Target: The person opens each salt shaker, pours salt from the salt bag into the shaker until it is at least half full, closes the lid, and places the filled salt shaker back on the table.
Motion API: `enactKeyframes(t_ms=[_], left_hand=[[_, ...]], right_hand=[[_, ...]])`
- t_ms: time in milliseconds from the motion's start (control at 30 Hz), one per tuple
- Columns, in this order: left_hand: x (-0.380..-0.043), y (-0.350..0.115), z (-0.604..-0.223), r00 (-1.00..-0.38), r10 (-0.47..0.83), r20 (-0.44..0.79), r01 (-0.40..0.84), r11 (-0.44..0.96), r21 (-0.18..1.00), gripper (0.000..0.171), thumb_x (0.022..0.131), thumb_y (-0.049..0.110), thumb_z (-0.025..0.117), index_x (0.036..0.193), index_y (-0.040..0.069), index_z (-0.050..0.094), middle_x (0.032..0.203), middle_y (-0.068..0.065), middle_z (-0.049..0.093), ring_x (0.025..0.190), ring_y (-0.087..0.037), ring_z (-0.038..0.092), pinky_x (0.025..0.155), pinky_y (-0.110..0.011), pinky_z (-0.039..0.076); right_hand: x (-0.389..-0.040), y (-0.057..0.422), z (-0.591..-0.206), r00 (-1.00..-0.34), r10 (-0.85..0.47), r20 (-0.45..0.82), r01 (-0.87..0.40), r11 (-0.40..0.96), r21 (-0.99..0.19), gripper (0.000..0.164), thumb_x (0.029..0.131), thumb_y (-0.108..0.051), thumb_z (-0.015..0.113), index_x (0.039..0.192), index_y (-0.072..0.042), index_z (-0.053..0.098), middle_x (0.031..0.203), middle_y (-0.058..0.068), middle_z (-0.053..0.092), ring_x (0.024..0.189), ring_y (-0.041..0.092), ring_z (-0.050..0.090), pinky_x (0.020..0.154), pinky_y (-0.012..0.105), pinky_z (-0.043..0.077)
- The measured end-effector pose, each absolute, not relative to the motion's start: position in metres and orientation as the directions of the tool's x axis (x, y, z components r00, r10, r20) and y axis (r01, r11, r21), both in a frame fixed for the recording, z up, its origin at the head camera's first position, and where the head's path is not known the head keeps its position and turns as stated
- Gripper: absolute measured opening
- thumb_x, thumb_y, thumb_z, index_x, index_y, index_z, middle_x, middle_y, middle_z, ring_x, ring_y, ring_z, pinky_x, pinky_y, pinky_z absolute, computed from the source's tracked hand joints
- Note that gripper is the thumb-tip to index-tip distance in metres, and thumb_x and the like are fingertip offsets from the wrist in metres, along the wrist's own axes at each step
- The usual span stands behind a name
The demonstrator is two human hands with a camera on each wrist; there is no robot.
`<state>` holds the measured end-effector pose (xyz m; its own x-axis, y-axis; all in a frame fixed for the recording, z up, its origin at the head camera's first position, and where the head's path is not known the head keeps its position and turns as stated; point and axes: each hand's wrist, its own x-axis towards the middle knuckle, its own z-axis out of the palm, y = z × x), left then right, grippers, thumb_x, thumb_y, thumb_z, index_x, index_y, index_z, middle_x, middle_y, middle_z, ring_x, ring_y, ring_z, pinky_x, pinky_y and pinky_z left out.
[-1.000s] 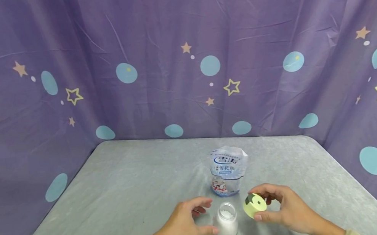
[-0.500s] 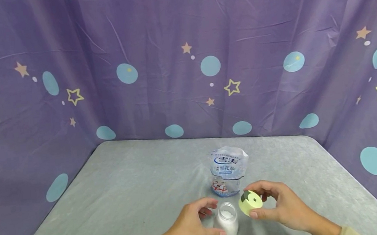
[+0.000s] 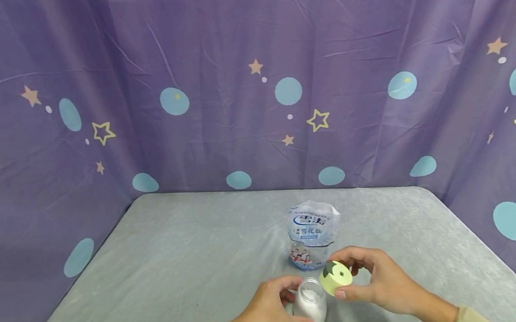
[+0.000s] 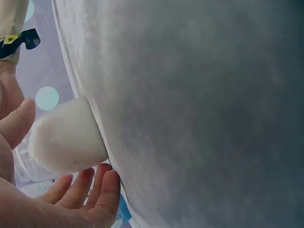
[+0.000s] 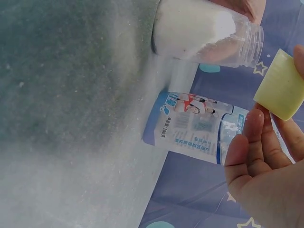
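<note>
A clear glass jar full of white grains stands upright and uncapped near the front of the table. My left hand curves round its left side, thumb across the front and fingers behind. In the left wrist view the fingertips lie right at the jar's side. With thumb and fingers, my right hand pinches a tilted pale yellow-green lid with a dark pattern on top, just right of the jar's mouth. In the right wrist view the lid is apart from the jar's threaded neck.
Behind the jar stands a blue and white printed pouch with Chinese characters. The grey cloth-covered table ends at a purple curtain with stars and blue dots at the back and sides.
My left hand has moved right and come round the jar. The right hand has carried the lid left, close to the jar's mouth. The pouch has not moved.
</note>
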<state>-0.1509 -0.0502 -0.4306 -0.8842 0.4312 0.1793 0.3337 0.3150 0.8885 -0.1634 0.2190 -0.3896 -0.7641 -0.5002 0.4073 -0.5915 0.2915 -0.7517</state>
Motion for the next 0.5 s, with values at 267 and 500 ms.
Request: enactKeyframes(t_ms=[267,500], left_hand=[[-0.1518,-0.0457,-0.4323,-0.898,0.414,0.15,0.316,0.369,0.874,0.062,0.062,0.02,0.1,0.117,0.018,0.073,0.096,0.017,0.068,0.083,-0.005,0.062,0.074,-0.024,0.048],[-0.1532,-0.0431,-0.4332,-0.893,0.417,0.167,0.331,0.357,0.874,0.056,0.063,0.02,0.1,0.114,0.02,0.077,0.092,0.018,0.069,0.08,-0.004,0.061,0.07,-0.021,0.048]], right_hand=[[-0.1663,0.2153,-0.3901,-0.742,-0.518,0.426,-0.619,0.285,-0.731,0.043,0.081,-0.015,0.088,0.121,-0.013,0.07,0.096,-0.004,0.071,0.082,0.015,0.063,0.074,0.028,0.052],[-0.1694,0.2086,-0.3895,-0.708,-0.543,0.452,-0.656,0.268,-0.706,0.042,0.082,-0.016,0.088,0.121,-0.014,0.071,0.099,-0.005,0.072,0.081,0.014,0.062,0.073,0.028,0.052]])
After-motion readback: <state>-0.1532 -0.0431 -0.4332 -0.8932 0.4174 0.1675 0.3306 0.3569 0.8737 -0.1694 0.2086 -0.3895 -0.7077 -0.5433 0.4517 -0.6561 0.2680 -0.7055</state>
